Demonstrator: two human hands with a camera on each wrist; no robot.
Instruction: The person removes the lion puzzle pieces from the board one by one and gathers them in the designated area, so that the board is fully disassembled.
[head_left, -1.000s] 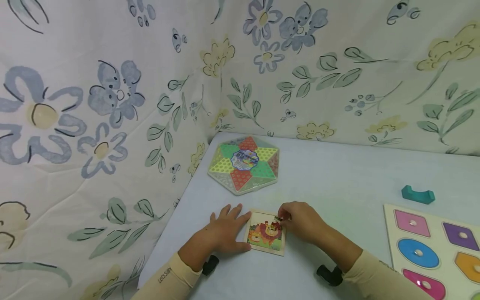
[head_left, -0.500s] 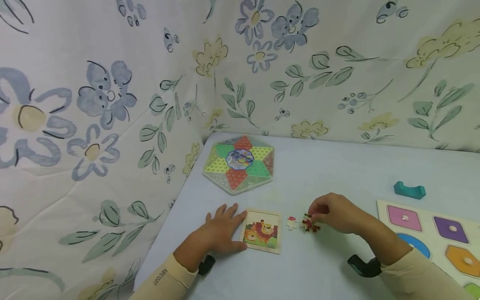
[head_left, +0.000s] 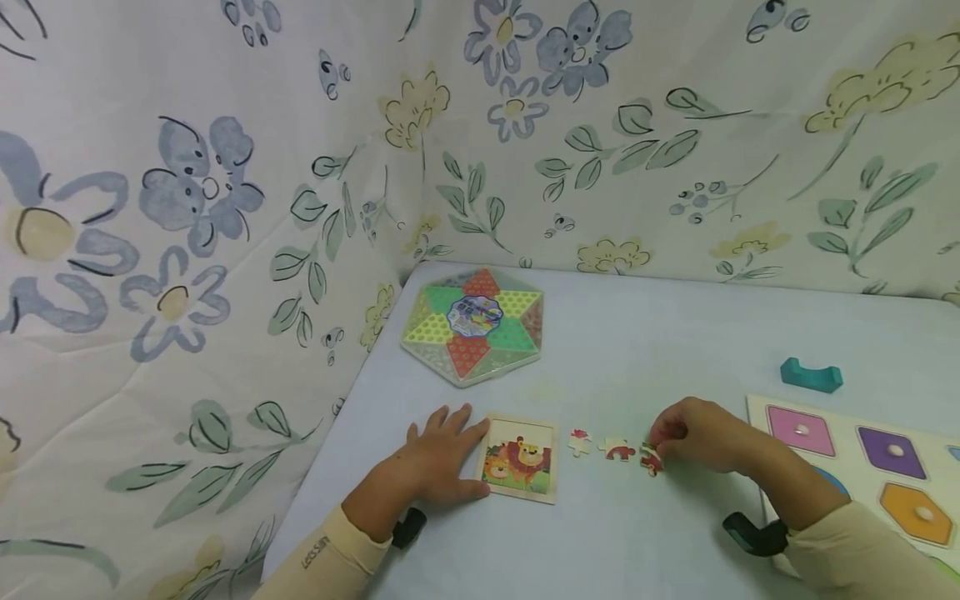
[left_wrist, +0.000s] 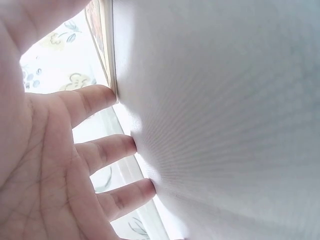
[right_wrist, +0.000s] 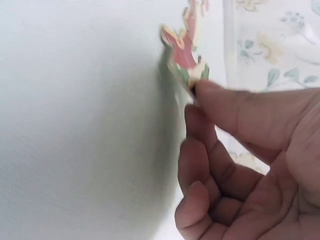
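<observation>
A small lion jigsaw puzzle point(head_left: 520, 462) lies in its pale wooden frame point(head_left: 517, 497) near the table's front. My left hand point(head_left: 442, 457) rests spread on the cloth, thumb and index finger at the frame's left edge; the left wrist view shows its fingers straight. Right of the frame lie two loose jigsaw pieces, one with a red patch point(head_left: 579, 442) and one with a brown-red arch point(head_left: 618, 450). Beyond them my right hand point(head_left: 701, 435) pinches a red and green jigsaw piece point(right_wrist: 185, 60) between thumb and index finger, close to the tabletop.
A hexagonal Chinese checkers board point(head_left: 474, 327) lies at the back left. On the right are a teal curved block point(head_left: 812, 375) and a knobbed shape board point(head_left: 843, 467), partly under the right forearm. Floral cloth point(head_left: 637, 167) hangs behind and to the left.
My right hand has moved rightward from the frame's upper right corner, carrying pieces out. Two pieces now lie apart on the table, a third is in its fingers. My left hand keeps its place.
</observation>
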